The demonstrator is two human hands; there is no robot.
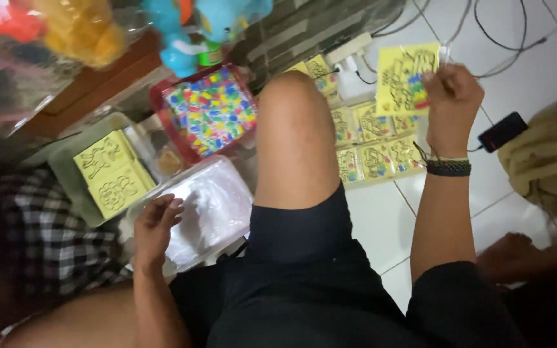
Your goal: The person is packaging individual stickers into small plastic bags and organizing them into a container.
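At lower left I see my left hand (156,229), fingers loosely curled, resting on a clear plastic tub (204,209). Farther up, at upper right, my right hand (451,103) pinches a yellow puzzle card (402,77) above more cards (372,151) on the floor.

A raised bare knee (294,135) stands in the middle of the frame and splits the floor into two sides. Left of it things lie packed close: a red tray of coloured pieces (211,109), a clear plastic lid (211,209) and a grey tray of yellow cards (95,177), with little bare floor between. Right of the knee, yellow cards (372,151) lie in rows; below them the white tiled floor (381,225) lies bare. Cables (498,38) and a dark phone (502,131) crowd the upper right.
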